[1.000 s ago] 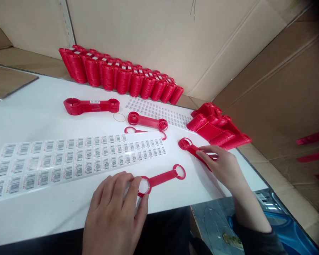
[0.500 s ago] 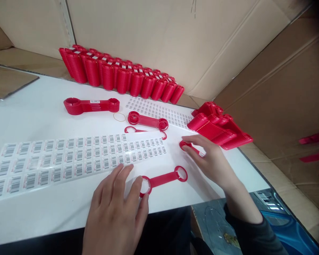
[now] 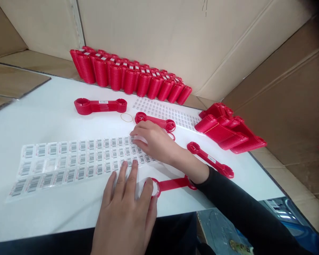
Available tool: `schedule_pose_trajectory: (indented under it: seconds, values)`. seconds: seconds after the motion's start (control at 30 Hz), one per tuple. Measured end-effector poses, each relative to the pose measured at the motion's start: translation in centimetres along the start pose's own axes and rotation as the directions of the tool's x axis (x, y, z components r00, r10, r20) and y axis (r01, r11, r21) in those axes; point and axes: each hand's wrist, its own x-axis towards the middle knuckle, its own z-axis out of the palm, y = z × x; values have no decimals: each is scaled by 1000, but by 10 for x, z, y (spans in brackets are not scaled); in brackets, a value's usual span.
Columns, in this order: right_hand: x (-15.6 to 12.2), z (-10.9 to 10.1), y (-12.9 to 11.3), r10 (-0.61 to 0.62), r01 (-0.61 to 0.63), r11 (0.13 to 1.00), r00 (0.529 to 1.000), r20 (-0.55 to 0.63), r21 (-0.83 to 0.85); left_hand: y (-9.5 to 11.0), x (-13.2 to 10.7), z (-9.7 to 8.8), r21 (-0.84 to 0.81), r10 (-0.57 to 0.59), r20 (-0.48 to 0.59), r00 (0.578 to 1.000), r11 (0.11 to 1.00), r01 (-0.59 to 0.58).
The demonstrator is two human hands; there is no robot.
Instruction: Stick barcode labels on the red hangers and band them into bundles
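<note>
My left hand (image 3: 127,209) lies with its fingers spread, fingertips at the lower edge of the barcode sticker sheet (image 3: 77,159). Its thumb and index finger rest at the near ring of a flat red plastic piece (image 3: 172,184), whose far ring is partly hidden by my right forearm. My right hand (image 3: 156,140) reaches across to the top row of the sheet, thumb and index finger pinching at a barcode sticker near its right end. To the right lies a red double-ring piece (image 3: 212,159) with a barcode sticker on its bar.
Bundled red stacks (image 3: 130,79) line the cardboard wall. More red bundles (image 3: 228,127) lie at the right edge. A labelled red stack (image 3: 103,106), a rubber band (image 3: 127,117), a second sticker sheet (image 3: 167,113) and another red piece (image 3: 159,122) lie beyond my hands.
My right hand has let go of the stickered red piece at the right and moved left to the sticker sheet. The left hand stays at the red ring. The view has shifted slightly.
</note>
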Motion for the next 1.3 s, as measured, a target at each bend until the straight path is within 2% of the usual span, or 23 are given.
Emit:
schedule_pose_trajectory:
  seconds: [0.17,0.23,0.37,0.6,0.77,0.83,0.9,0.97,1.0,1.07,1.13,1.2,1.3]
  values:
    - [-19,-4,-7,-48,38,998,982,-184,-55,0,0,1,-12,-21,14,1000,1000,21]
    - [-24,-5,-8,-33,26,999,975,-218,-35,0,0,1,-17,-24,5,1000,1000,24]
    - [-17,-1,-5,30,-31,1000,984,-177,-3,1,1,2,-25,-27,-20,999,999,27]
    - [4,11,-1,16,-20,998,998,-63,-62,4,4,0,-62,-80,-46,996,995,77]
    - [-6,7,-7,-38,30,997,993,-112,-67,5,5,-2,-68,-81,-44,996,995,78]
    - [-15,-1,-13,-41,42,999,985,-166,7,5,4,-1,-64,-80,-41,996,995,77]
    - [-30,-12,-20,27,2,992,973,-231,126,5,4,0,-68,-88,-48,995,994,84]
    - [-50,-23,-26,188,-115,960,941,-281,254,4,3,1,-66,-79,-55,995,995,76]
    - [-62,-28,-28,294,-197,928,908,-298,315,3,2,1,-63,-68,-55,996,996,64]
    - [-85,-31,-29,505,-362,829,812,-293,426,3,1,1,-66,-61,-58,996,996,57]
    - [-105,-28,-26,669,-501,705,705,-235,503,2,0,1,-83,-72,-70,995,994,66]
    - [-118,-22,-23,763,-595,593,630,-145,542,2,1,1,-100,-86,-81,993,992,77]
    - [-122,-13,-22,809,-670,494,587,-12,555,3,1,1,-110,-88,-83,993,991,79]
